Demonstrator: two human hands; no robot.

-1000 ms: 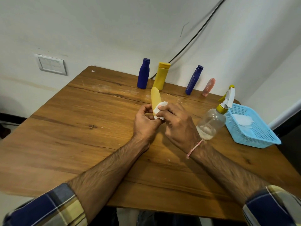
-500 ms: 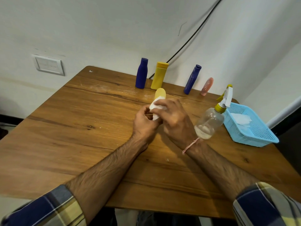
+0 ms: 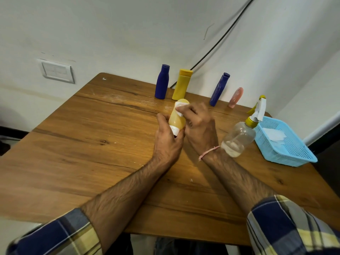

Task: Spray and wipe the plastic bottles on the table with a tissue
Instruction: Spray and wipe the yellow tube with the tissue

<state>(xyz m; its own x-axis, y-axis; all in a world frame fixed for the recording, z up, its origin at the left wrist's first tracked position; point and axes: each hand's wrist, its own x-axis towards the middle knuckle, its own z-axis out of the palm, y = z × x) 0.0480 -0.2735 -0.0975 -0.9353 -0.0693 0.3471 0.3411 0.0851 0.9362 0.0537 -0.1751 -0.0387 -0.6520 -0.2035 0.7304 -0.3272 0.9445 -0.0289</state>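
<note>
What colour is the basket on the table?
Light blue basket, clearest in the head view.

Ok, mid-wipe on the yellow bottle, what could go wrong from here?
The left hand grips the held yellow bottle only near its white cap end, while the right hand presses the tissue at the far end; it might twist loose.
The spray bottle stands close beside the right wrist; a backward stroke could topple it.
</note>
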